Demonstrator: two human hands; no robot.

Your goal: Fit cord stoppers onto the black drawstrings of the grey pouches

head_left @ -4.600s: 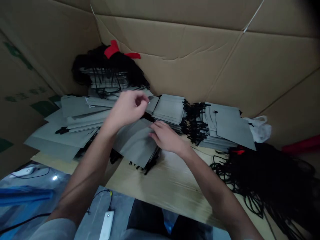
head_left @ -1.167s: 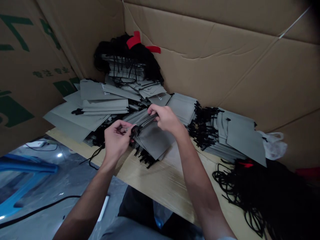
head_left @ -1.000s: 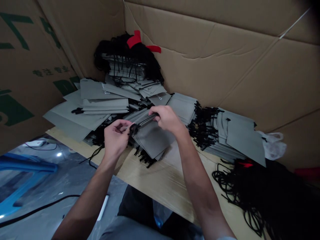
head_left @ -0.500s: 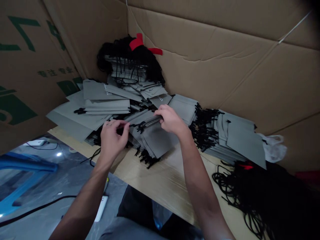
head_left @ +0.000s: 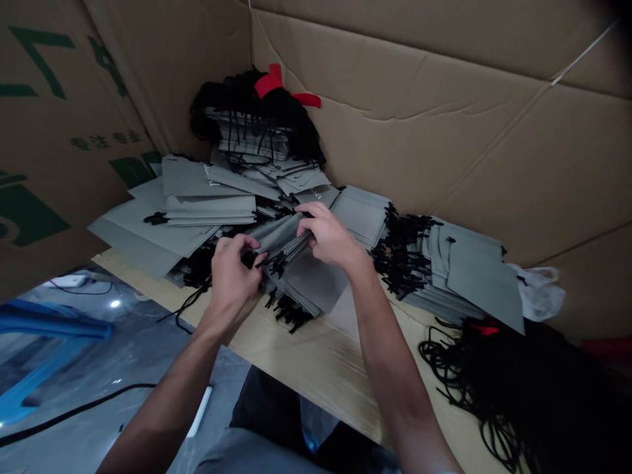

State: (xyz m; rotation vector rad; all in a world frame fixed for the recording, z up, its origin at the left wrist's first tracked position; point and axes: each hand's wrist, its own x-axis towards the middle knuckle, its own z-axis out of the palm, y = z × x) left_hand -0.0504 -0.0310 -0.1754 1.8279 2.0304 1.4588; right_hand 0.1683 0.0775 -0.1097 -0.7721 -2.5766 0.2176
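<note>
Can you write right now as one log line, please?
right hand: holding grey sheets | left hand: at their black ends | around: grey stacks on table | right side: black cord heap

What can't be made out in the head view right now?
Head view, all:
Far ends of the held gray pieces: behind the right hand.
White object on the floor: partly behind the left forearm.
Black cord heap: cut off by the right edge.
White print: too small to read.
</note>
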